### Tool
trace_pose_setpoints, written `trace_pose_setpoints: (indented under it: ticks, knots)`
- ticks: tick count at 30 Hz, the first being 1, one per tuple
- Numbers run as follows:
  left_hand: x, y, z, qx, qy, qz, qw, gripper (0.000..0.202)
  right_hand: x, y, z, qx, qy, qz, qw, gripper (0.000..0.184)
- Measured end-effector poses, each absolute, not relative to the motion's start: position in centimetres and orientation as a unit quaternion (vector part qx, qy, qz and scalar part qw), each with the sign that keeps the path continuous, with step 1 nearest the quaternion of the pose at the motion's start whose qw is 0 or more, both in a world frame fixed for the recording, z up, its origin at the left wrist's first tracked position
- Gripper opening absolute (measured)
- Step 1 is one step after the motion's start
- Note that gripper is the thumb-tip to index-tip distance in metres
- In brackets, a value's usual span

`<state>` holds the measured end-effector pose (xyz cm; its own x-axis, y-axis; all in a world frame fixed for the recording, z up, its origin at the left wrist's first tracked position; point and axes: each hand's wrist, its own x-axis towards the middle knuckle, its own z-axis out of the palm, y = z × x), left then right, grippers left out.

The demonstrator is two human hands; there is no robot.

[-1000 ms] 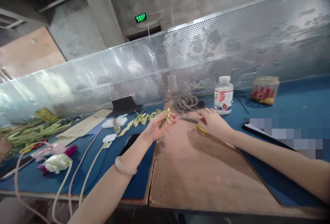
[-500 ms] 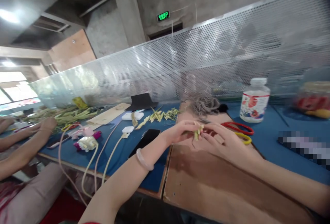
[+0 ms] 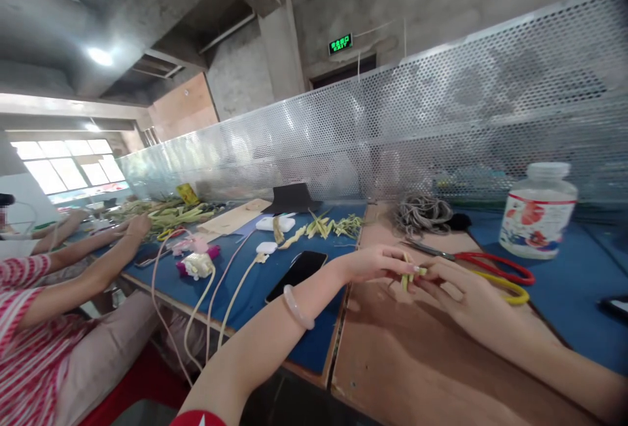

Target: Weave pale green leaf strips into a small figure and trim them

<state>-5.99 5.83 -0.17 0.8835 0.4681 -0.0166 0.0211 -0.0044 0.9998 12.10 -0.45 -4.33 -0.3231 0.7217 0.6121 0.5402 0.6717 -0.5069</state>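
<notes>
A small yellow-green strip [image 3: 405, 281], looking like folded leaf or husk, is pinched between both hands above the brown board [image 3: 392, 354]. My left hand [image 3: 370, 265], with a pale bangle [image 3: 297, 308] on its wrist, grips the strip from the left. From the other side, the fingertips of my right hand [image 3: 454, 288] close on its right end. Fingers partly cover the piece, so its full shape is hidden. Just behind my right hand lie scissors [image 3: 434, 250] with a red handle loop [image 3: 507, 270] and a yellow one [image 3: 515, 290].
A bundle of grey cord [image 3: 422, 214] lies behind my hands. At right stands a clear jar [image 3: 537, 216]. To the left are a black phone [image 3: 301, 274], white chargers [image 3: 275, 224], yellow-green scraps [image 3: 321, 224] and cables [image 3: 235, 295]. A co-worker's hands [image 3: 137, 226] are at a leaf pile [image 3: 181, 215].
The view has swung left, so things sit further right in the picture. Both hands still hold the strip, with the fingers slightly shifted around it.
</notes>
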Motion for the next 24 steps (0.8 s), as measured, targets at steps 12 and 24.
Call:
trace_pose_setpoints:
  ticks: [12,24]
  knots:
    - [-5.6,5.8,0.3,0.703,0.169,0.23,0.651,0.027,12.2,-1.3,-3.3,-0.411,-0.79,0.042,0.452,0.008]
    - [-5.3,5.4,0.5,0.716,0.191,0.263,0.618,0.026,11.9,-1.7,-2.6,-0.425,-0.76,0.053,0.489,0.005]
